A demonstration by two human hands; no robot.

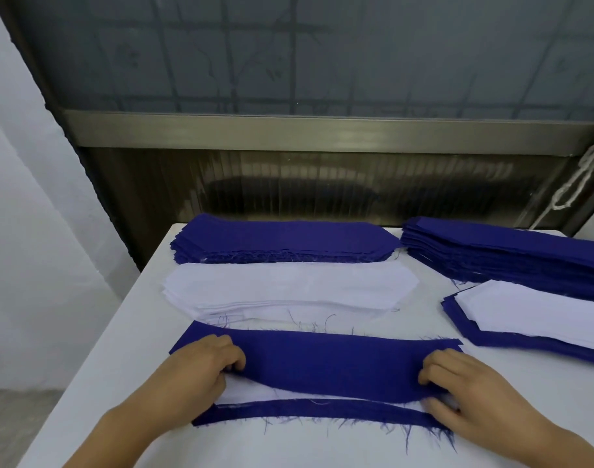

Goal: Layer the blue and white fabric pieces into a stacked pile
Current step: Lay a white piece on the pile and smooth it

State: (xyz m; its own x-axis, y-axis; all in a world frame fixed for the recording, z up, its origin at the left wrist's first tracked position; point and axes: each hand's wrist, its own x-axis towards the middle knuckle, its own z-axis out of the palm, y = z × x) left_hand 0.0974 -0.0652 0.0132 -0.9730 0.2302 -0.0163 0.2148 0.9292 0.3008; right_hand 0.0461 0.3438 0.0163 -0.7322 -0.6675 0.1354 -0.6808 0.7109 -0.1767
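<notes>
Left hand (204, 363), right hand (457, 376); fingers curled, both pinching blue piece (332, 363)

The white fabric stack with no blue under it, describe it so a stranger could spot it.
On the white table, look at the far left, just in front of the blue stack by the wall. The white stack lies there alone; the other white pieces rest on blue fabric.
</notes>
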